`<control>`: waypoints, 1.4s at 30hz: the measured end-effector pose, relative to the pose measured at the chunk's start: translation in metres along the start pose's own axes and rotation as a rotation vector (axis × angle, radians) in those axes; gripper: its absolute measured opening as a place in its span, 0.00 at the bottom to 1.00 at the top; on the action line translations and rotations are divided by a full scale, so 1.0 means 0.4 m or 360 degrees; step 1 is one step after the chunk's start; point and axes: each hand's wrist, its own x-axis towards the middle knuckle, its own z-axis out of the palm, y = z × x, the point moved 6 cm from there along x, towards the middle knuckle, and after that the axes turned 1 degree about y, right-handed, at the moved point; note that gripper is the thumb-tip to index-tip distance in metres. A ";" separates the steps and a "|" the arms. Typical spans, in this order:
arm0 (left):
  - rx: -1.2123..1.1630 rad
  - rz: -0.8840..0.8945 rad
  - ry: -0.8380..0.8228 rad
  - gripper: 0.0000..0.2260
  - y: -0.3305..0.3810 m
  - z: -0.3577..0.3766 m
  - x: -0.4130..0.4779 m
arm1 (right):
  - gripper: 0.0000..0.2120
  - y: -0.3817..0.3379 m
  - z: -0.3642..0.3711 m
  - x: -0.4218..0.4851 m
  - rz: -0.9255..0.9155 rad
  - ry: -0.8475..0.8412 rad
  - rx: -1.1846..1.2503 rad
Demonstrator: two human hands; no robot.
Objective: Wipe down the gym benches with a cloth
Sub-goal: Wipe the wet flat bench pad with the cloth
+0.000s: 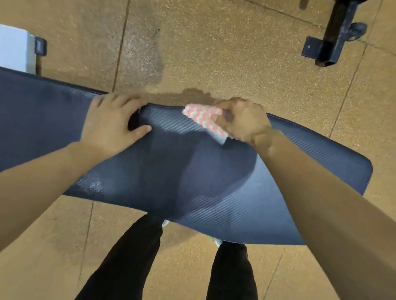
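A dark blue padded gym bench (275, 184) with a ribbed surface stretches across the view in front of me. My right hand (243, 120) grips a pink and white zigzag cloth (203, 118) and holds it against the bench's far edge. My left hand (112, 124) rests flat on the pad at the gap between the two cushions, fingers spread toward the far edge and thumb pointing right.
Speckled tan rubber floor tiles (228, 54) surround the bench. A black metal frame foot (330, 41) stands at the far right. A white block with a dark part (17, 49) sits at the far left. My legs in dark trousers (127, 266) stand close to the bench's near edge.
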 end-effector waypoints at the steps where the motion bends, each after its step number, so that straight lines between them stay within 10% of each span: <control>1: 0.0061 -0.0054 0.0046 0.28 -0.031 -0.005 -0.022 | 0.19 -0.021 0.003 0.003 -0.0007 0.0009 -0.0011; 25: -0.0301 -0.0319 0.0171 0.25 -0.145 -0.033 -0.071 | 0.21 -0.329 0.076 0.097 -0.0163 -0.0028 0.0021; 42: -0.0035 -0.0629 0.0129 0.37 -0.642 -0.120 -0.223 | 0.21 -0.639 0.149 0.205 -0.0103 0.0103 0.0055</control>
